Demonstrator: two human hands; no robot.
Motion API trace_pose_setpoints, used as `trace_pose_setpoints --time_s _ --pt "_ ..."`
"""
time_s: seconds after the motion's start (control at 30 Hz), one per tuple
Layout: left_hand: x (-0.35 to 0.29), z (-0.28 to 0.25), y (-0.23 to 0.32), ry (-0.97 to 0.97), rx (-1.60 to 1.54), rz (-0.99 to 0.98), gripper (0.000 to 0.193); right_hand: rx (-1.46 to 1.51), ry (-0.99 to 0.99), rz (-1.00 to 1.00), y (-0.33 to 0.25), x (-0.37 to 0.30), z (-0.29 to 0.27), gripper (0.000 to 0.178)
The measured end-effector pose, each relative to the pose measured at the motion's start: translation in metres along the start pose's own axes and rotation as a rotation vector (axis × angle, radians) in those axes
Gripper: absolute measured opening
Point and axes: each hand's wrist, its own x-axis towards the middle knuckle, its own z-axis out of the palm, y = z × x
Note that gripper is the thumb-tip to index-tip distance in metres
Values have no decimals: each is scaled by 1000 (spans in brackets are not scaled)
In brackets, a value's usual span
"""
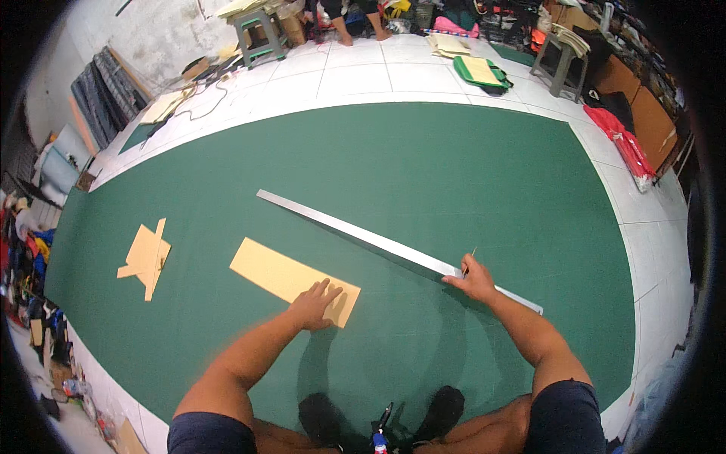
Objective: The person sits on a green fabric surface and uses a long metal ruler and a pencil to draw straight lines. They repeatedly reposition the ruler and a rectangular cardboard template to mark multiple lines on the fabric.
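Observation:
My left hand lies on the right end of a long pale-yellow card rectangle, its fingers spread flat. The card rests on a big dark-green sheet covering the floor. With my right hand I grip a long silver metal straightedge near its right end. It slants from upper left to lower right, and a dark shadow runs along its lower side. A thin pointed stick, perhaps a pen or marking tool, sticks up from the same hand; its kind cannot be made out.
Several yellow card pieces lie piled at the left of the sheet. Near my feet is a dark pen-like tool. White floor tiles surround the sheet. Stools, a green case and another person's feet are beyond.

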Motion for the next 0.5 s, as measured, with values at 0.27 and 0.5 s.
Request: trace_pose_setpoints --time_s 0.27,0.5 --pt "19 1 24 -114 -100 -135 113 -85 42 34 62 35 17 53" --pt "42 16 36 55 -196 -114 88 -394 381 -26 123 64 -11 47"
